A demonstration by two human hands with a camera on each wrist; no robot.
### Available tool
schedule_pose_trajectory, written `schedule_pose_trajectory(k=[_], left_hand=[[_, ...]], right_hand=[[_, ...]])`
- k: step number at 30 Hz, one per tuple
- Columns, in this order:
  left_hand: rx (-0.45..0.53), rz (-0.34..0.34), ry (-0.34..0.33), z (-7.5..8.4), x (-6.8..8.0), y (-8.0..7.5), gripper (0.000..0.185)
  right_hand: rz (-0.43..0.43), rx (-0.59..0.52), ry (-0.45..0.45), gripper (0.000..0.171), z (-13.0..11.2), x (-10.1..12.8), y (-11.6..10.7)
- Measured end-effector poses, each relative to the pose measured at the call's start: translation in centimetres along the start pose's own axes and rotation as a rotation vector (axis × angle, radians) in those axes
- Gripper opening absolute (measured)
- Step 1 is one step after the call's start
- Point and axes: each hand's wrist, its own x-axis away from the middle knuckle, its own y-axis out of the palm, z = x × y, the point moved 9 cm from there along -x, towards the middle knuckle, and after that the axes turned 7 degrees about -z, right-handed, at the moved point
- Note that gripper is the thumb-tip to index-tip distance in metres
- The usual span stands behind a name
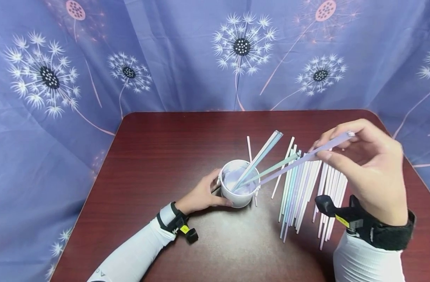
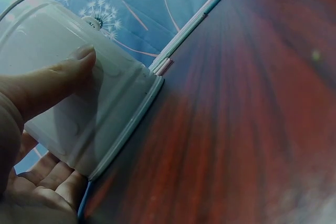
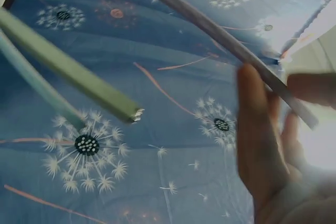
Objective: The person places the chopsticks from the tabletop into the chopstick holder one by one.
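My left hand (image 1: pixel 200 194) grips a small white bucket (image 1: pixel 240 201) from its left side. In the left wrist view the thumb (image 2: pixel 58 80) lies across the bucket's wall, with the other fingers low by its base. Leaning out of the bucket toward the right are a pale blue stick (image 1: pixel 264 153), a whitish one beside it and a green stick (image 1: pixel 274 168). My right hand (image 1: pixel 373 160) pinches a long, thin lilac stick (image 1: pixel 336 142), straw-like, between thumb and fingers near its upper end. Its lower end overlaps the bucket's right rim in the head view.
Several pastel sticks (image 1: pixel 292 196) lie in a loose row right of the bucket, with more white and pink ones (image 1: pixel 332 186) below my right hand. A single pale stick (image 1: pixel 249 147) lies behind the bucket. Dandelion-print cloth (image 1: pixel 186 58) hangs beyond the dark red table (image 1: pixel 158 149).
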Motion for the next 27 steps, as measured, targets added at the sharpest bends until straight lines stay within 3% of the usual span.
schedule_pose_trajectory(k=[5,8,11,15,19,27], left_hand=[[-0.001,0.001,0.006,0.0,0.0,0.0,0.089],[0.004,0.002,-0.002,0.0,0.0,0.0,0.089],[0.004,0.004,-0.011,0.0,0.0,0.0,0.089],[0.009,0.003,-0.015,0.0,0.0,0.0,0.089],[0.008,-0.003,-0.007,0.1,0.0,0.1,0.089],[-0.028,-0.002,0.014,0.5,0.0,0.0,0.088]], right_hand=[[-0.174,0.459,0.326,0.027,2.6,0.5,1.0],[-0.29,0.695,0.424,0.028,3.6,0.9,1.4],[-0.357,0.829,0.429,0.029,4.2,1.1,1.4],[-0.35,0.949,0.375,0.03,5.0,0.7,1.2],[-0.291,1.017,0.258,0.03,5.5,-0.1,1.0],[-0.119,1.082,0.159,0.036,6.5,-0.8,0.3]])
